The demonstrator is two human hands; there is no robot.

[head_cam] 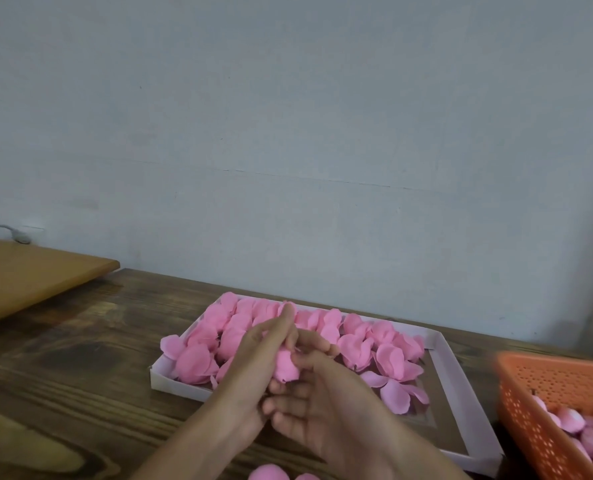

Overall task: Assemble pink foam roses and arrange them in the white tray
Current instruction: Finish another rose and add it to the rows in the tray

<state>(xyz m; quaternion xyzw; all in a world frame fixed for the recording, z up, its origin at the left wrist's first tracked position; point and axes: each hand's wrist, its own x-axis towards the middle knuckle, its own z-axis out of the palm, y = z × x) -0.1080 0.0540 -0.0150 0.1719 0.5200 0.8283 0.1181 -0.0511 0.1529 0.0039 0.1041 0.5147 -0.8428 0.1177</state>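
Wooden table [80,358] carries one white tray [461,393]. Far and left part packed with pink roses [219,327], too crowded to count; near right corner bare, likely filled in rows. One orange basket [530,386] at right keeps several buds [572,420] within reach. Over tray, left hand [253,362] and right hand [322,403], fingers curled tight round one rose [285,367], apparently shaping it.
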